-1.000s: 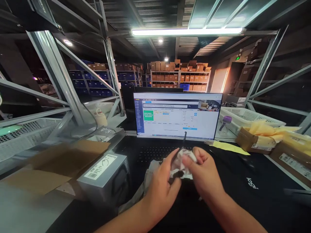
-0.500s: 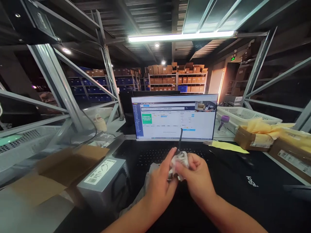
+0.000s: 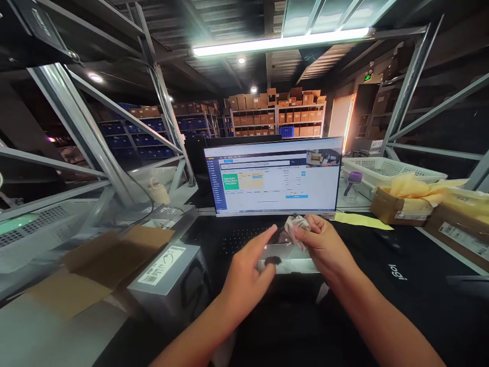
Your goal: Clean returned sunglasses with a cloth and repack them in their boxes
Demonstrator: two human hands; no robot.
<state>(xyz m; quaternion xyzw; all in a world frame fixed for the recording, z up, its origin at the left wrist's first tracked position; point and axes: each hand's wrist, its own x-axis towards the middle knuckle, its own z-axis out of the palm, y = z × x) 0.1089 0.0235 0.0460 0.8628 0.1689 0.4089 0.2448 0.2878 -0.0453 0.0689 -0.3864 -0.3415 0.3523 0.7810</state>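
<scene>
My left hand (image 3: 246, 267) is curled, with thumb and forefinger around a see-through plastic item (image 3: 278, 251) that has dark parts. Its exact kind is unclear. In the pinched fingers of my right hand (image 3: 323, 239) is a crumpled whitish wipe (image 3: 297, 228), bunched against the upper right of the plastic item. Both hands hover above the near side of a black keyboard (image 3: 237, 239). A grey box (image 3: 168, 275) with a white label stands left of my left hand.
Behind the keyboard stands a lit monitor (image 3: 263, 196). An opened cardboard box (image 3: 103, 265) sits at the left. At the right are a black desk mat (image 3: 397, 272), a yellow paper (image 3: 361, 220), a carton of padded envelopes (image 3: 401, 204), a white basket (image 3: 393, 173) and a purple-capped bottle (image 3: 353, 186).
My right hand has shifted right and up with the wipe, drawing away from my left hand. The see-through item shows more between them. The upright dark thin piece no longer stands out against the screen.
</scene>
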